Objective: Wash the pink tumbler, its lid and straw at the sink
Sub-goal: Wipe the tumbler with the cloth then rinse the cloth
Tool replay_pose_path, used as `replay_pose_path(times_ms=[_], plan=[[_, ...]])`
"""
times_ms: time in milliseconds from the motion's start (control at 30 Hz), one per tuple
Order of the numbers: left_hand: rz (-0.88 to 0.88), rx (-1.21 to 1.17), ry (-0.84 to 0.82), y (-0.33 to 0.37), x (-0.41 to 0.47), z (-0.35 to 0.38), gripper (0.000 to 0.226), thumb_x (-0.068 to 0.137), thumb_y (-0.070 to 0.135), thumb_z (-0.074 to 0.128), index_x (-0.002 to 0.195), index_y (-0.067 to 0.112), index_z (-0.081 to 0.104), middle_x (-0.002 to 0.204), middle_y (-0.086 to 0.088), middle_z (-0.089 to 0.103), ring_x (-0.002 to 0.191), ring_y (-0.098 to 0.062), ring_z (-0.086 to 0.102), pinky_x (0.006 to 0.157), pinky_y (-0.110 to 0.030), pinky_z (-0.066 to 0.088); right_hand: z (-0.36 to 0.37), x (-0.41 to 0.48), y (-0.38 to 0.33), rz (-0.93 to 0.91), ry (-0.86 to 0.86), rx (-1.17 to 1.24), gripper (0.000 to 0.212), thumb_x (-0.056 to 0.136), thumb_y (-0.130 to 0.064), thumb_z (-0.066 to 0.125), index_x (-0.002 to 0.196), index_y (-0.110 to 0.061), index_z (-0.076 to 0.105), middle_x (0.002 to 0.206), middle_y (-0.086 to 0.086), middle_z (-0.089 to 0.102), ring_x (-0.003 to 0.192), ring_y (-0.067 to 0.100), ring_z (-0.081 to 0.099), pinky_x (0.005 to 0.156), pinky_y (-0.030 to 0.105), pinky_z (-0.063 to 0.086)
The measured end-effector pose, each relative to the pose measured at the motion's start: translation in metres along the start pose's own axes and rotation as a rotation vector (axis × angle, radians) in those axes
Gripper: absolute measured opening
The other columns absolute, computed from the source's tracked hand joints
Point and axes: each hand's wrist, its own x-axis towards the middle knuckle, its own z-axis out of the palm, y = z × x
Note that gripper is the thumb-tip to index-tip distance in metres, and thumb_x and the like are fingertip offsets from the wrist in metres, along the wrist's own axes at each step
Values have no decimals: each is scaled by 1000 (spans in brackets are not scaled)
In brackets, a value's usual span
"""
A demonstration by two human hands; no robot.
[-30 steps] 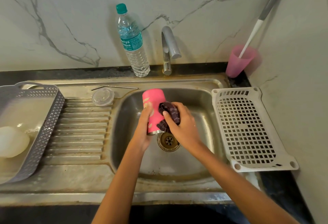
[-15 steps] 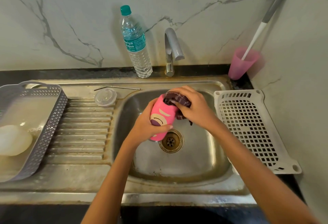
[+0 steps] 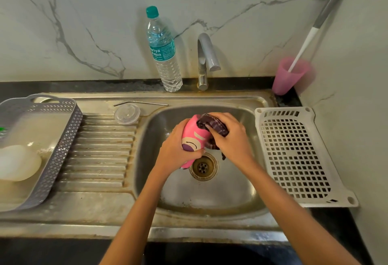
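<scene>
Steel sink (image 3: 100,203) sits in black counter (image 3: 84,85) below veined marble wall (image 3: 88,12).

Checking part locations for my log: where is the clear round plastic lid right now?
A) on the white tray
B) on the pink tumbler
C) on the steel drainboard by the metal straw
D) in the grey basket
C: the clear round plastic lid lies on the ribbed steel drainboard next to the thin metal straw, off the pink tumbler.
</scene>
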Motion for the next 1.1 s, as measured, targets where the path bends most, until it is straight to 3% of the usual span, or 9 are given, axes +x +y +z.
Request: replay_pose_path(times_ms=[133,267,367,433,667,800,900,1033,1100], plan=[[138,244,-53,-2,-3,2,94,63,43,86,142,25,39,132,8,54,111,-12,57,85,-23,48,0,9,0,61,-13,12,26,88,-24,69,114,-18,68,108,-6,67,100,3,58,87,11,42],[216,440,-33,-4,5,0,95,62,50,83,143,24,40,133,5,55,111,-20,60,83,-33,53,6,12,3,278,-53,87,26,92,-34,62,112,-18,64,104,-4,66,97,10,60,87,29,51],[25,377,-15,-1,13,-1,93,60,49,84,139,25,42,132,4,53,111,-21,59,87,-41,52,16,-7,6,81,5,-47,30,84,-19,69,114,-19,63,109,-4,61,99,10,58,86,26,50],[17,381,-17,0,14,3,92,59,51,84,137,24,43,131,3,54,112,-21,58,89,-41,51,21,-18,9,-4,18,-163,44,76,-10,69,118,-20,61,114,-5,58,102,14,57,88,31,50],[151,627,23,3,7,17,86,67,51,78,138,18,42,131,2,56,116,-24,56,93,-40,46,26,9,2,222,42,-171,24,90,-39,59,108,-23,56,101,-3,60,91,16,59,70,26,46],[48,596,-30,3,14,14,79,66,53,78,131,20,49,127,0,56,114,-25,56,90,-40,47,37,-8,3,78,-30,-433,50,81,-26,68,129,-22,52,128,1,53,112,24,51,89,39,46],[24,427,-59,5,9,20,71,65,47,80,125,20,53,119,1,59,107,-23,59,83,-36,49,38,-11,6,-2,9,-586,52,77,-30,66,127,-24,53,128,1,54,110,27,51,86,42,44],[224,561,33,-5,6,21,75,66,50,80,127,16,52,120,1,62,106,-23,62,83,-37,50,28,10,8,212,-36,-304,29,88,-43,58,111,-26,58,104,-5,62,91,16,59,70,29,46],[307,641,51,-11,7,17,84,63,54,80,132,16,51,123,0,63,107,-24,63,86,-40,51,20,21,7,343,-118,-153,20,88,-43,58,100,-27,61,92,-7,65,86,14,61,70,28,47]])
